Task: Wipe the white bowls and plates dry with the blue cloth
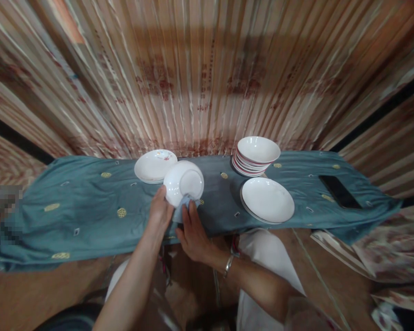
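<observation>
A white bowl [172, 181] is tilted up with its underside and round foot ring facing me. My left hand [160, 207] grips its lower left rim. Against the lower right of the underside, my right hand [195, 232] presses a light blue-grey cloth [180, 212], its fingers bunched over it. Just behind the bowl on the left lies a white plate [153, 166] with a red floral pattern, partly covered by the bowl. To the right stands a stack of white bowls [258, 149] with red rims. White plates [267, 200] lie in front of that stack.
A teal cloth [93, 197] with yellow pineapple prints covers the long low table. A black phone [340, 191] rests at its right end. Pleated patterned curtains [207, 82] hang close behind the table. My knees are below the front edge.
</observation>
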`<state>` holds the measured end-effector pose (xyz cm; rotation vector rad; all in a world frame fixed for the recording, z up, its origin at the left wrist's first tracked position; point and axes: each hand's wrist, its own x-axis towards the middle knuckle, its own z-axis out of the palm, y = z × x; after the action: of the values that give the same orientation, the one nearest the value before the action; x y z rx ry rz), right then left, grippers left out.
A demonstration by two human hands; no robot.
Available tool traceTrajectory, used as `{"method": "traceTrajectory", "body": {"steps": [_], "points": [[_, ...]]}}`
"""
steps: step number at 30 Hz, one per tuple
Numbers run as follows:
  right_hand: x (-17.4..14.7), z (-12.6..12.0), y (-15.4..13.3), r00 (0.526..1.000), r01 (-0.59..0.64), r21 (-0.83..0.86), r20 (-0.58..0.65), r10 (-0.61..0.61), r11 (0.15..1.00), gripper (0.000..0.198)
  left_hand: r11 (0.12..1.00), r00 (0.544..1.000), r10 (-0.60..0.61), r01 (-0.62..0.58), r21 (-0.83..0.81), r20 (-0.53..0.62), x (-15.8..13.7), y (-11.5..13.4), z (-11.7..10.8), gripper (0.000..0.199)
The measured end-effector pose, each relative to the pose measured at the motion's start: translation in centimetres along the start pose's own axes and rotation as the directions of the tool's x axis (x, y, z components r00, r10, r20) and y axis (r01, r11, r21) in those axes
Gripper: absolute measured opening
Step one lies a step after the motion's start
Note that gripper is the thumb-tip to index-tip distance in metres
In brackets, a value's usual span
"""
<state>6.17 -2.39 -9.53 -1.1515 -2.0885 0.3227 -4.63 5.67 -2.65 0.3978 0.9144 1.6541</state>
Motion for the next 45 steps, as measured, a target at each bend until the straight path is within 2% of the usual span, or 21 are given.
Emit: {"method": "traceTrajectory", "body": {"steps": [7, 10, 14, 20, 25, 27, 29, 32, 34, 40, 45], "points": [[3.4, -2.1, 1.3, 0.993, 0.104, -0.080, -0.039, -0.107, 0.991, 0.071, 0.997, 0.998, 0.032, -0.036, 0.063, 0.063, -1.0, -0.1, 0.7, 0.031], [4.8, -2.9, 2.2, 0.991, 0.072, -0.103, -0.102, -0.082, 0.992, 0.068, 0.995, 0.995, 0.037, -0.045, 0.089, 0.093, -1.6, -0.1, 1.3, 0.034], [6.1, -3.3, 3.5, 0.985, -0.029, -0.088, -0.174, 0.013, 0.996, 0.068, 0.993, 0.992, 0.055, -0.067, 0.100, 0.114, -1.9, 0.0, 1.7, 0.032], [5.6, -2.2, 4.3, 0.977, -0.117, -0.035, -0.184, 0.109, 0.993, 0.066, 0.994, 0.995, 0.053, -0.060, 0.086, 0.081, -1.3, -0.2, 1.0, 0.028], [3.4, -1.3, 3.8, 0.985, -0.141, 0.011, -0.101, 0.141, 0.990, 0.063, 0.995, 0.996, 0.076, -0.079, 0.058, 0.056, -0.8, -0.2, 0.8, 0.026], [2.6, -1.4, 3.5, 0.993, -0.092, 0.016, -0.066, 0.093, 0.996, 0.064, 0.995, 0.996, 0.081, -0.083, 0.048, 0.043, -0.6, -0.2, 0.9, 0.027], [2.0, -1.6, 3.2, 0.999, 0.011, 0.003, -0.032, -0.010, 1.000, 0.066, 0.995, 0.996, 0.088, -0.089, 0.052, 0.031, -0.5, -0.2, 0.9, 0.026], [2.0, -2.0, 2.6, 0.984, 0.181, -0.052, 0.012, -0.180, 0.982, 0.064, 0.992, 0.995, 0.091, -0.094, 0.084, 0.033, -0.6, -0.3, 1.0, 0.027], [2.6, -2.4, 2.4, 0.969, 0.245, -0.108, 0.024, -0.244, 0.963, 0.059, 0.991, 0.996, 0.083, -0.087, 0.103, 0.045, -0.8, -0.2, 1.1, 0.028], [4.9, -4.1, 2.6, 0.969, 0.229, -0.283, -0.025, -0.246, 0.931, 0.048, 0.992, 0.989, 0.053, -0.068, 0.109, 0.138, -1.3, 0.0, 1.3, 0.030], [5.5, -5.4, 2.9, 0.974, 0.203, -0.304, -0.033, -0.224, 0.931, 0.047, 0.990, 0.983, 0.073, -0.092, 0.108, 0.171, -1.2, 0.0, 1.3, 0.032]]}}
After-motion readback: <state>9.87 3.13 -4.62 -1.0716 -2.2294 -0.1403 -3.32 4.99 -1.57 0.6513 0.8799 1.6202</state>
